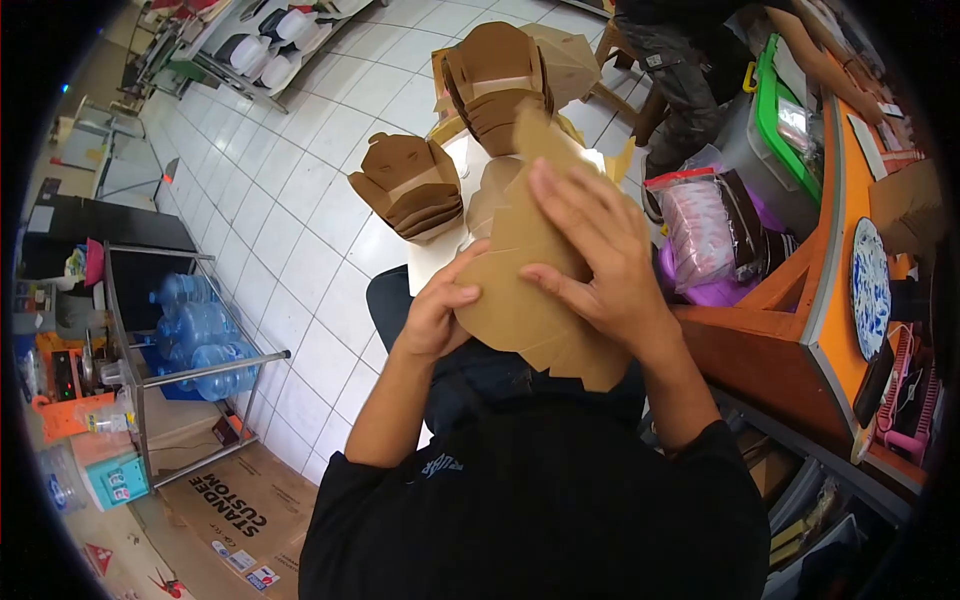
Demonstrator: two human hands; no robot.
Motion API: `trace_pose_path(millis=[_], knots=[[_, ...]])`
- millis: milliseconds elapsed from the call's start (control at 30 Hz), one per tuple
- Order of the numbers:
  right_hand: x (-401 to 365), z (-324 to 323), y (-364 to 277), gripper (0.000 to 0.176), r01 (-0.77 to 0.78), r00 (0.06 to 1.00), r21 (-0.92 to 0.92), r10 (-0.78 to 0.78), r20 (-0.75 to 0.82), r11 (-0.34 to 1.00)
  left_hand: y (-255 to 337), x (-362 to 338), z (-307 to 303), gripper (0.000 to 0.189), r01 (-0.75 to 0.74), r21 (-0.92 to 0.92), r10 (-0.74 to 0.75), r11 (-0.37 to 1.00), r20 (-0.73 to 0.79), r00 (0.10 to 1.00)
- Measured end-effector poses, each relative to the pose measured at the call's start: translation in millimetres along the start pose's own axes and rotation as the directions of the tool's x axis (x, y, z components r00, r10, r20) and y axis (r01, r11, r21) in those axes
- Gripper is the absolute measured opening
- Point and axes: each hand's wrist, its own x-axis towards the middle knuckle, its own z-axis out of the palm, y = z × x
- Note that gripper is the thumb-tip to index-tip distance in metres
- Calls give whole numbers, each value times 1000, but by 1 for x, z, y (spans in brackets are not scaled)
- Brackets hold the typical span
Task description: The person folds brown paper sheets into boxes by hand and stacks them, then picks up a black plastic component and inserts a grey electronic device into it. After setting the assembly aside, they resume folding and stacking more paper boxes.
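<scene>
A flat brown cardboard box blank (515, 285) with cut flaps and crease lines is held in front of my body. My left hand (437, 312) pinches its left edge, thumb on top and fingers partly hidden beneath. Across its right side lies my right hand (605, 255), fingers stretched out and thumb apart; its fingertips and the blank's upper end are blurred. Just beyond are nested stacks of folded brown boxes, one at the left (405, 185) and a taller one (495, 85) farther back. Both stand on a white surface (425, 262).
At the right is an orange-topped wooden table (850, 230), with a green-lidded bin (775, 110) and a plastic-wrapped pack (695, 225) beside it. Another person (685, 80) stands at the back right. On the left, a metal rack (215, 365) holds blue water bottles (200, 325).
</scene>
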Motion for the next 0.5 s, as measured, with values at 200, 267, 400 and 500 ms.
trace_pose_path(millis=[200, 267, 400, 500], knots=[[-13, 18, -5, 60, -28, 998, 236, 13, 68, 971, -11, -13, 6, 94, 53, -169, -24, 984, 166, 986], [-19, 20, -12, 56, -32, 993, 204, 8, 118, 978, -24, -23, 7, 97, 31, -142, -5, 989, 181, 983], [-22, 28, -14, 50, -16, 999, 139, 10, 44, 990, -26, -31, 13, 86, 127, 62, -128, 990, 20, 992], [-26, 31, -13, 45, -96, 994, 182, 85, 66, 979, -23, -32, 11, 77, 218, -262, -240, 940, -56, 969]])
